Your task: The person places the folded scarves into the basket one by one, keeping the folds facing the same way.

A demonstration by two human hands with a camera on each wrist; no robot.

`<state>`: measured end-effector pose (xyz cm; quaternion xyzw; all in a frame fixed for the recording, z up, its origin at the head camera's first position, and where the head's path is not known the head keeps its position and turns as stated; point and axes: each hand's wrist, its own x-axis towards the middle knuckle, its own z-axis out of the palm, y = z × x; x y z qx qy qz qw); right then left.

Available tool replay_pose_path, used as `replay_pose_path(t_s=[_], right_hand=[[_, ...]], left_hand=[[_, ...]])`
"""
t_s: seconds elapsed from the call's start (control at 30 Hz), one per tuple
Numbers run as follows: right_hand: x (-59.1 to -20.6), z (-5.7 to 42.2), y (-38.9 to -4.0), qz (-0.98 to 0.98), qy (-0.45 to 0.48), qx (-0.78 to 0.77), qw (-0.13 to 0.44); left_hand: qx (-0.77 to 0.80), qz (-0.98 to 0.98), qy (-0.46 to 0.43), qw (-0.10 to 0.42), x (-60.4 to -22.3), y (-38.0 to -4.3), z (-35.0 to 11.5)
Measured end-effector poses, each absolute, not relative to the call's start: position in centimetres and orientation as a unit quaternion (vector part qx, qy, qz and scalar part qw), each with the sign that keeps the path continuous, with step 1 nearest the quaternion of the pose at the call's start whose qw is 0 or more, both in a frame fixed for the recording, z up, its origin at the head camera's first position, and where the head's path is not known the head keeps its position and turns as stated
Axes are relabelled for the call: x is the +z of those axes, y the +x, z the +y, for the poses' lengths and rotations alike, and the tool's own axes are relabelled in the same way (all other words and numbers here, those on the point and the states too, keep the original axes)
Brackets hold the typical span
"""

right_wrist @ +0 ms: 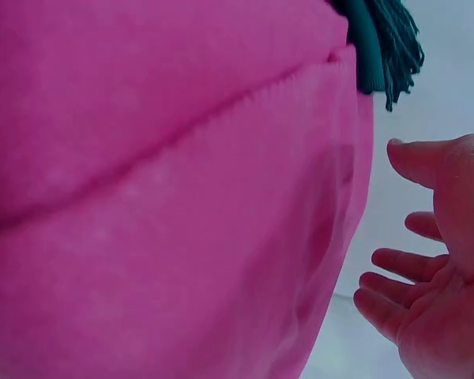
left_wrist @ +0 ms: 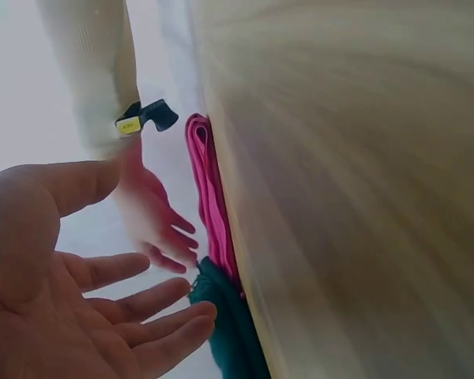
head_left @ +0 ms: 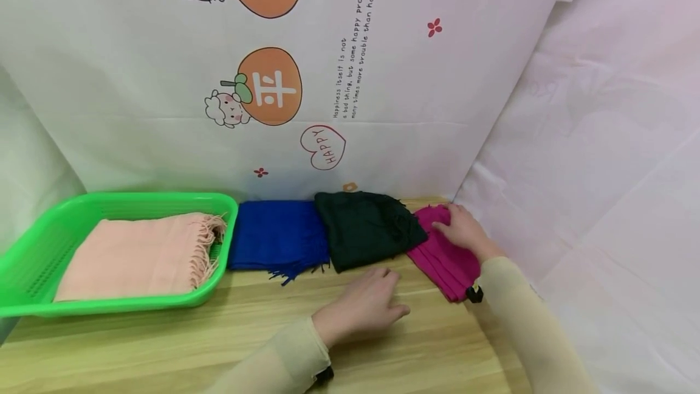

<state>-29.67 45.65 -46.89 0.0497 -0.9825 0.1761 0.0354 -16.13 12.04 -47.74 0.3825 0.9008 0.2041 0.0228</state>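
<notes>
In the head view my right hand (head_left: 463, 231) is over the far right end of a folded magenta scarf (head_left: 442, 260). The right wrist view has its thumb and fingers spread beside the magenta cloth (right_wrist: 182, 205), with nothing between them. My left hand (head_left: 361, 304) hovers over the wooden table, in front of a folded dark green scarf (head_left: 366, 230). Its fingers are loosely spread and hold nothing, as the left wrist view also shows. One corner of the green scarf overlaps the magenta one. To their left lies a folded blue scarf (head_left: 279, 233) with fringe toward the front.
A green plastic basket (head_left: 164, 198) stands at the left, holding a folded peach scarf (head_left: 131, 254) with fringe. Behind everything rises a white printed cloth (head_left: 394, 96); another white sheet (head_left: 618, 157) hangs along the right side. The wooden table (head_left: 262, 327) extends toward the front.
</notes>
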Motion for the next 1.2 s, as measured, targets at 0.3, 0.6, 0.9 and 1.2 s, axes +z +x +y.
replay_pose_path(t_s=[0.3, 0.6, 0.9, 1.2], right_hand=[[-47.1, 47.1, -30.7, -0.983, 0.062, 0.171, 0.02], [-47.1, 47.8, -31.6, -0.984, 0.068, 0.165, 0.009], [-47.2, 48.2, -31.9, -0.983, 0.061, 0.171, -0.009], [-47.5, 48.4, -32.5, -0.979, 0.053, 0.192, -0.03]], left_hand=[[0.205, 0.899, 0.385, 0.031, -47.9, -17.1, 14.5], [0.186, 0.903, 0.387, 0.024, -48.4, -17.7, 16.6], [0.163, 0.904, 0.392, 0.042, -48.8, -18.0, 18.5], [0.15, 0.905, 0.391, 0.079, -48.6, -18.0, 19.3]])
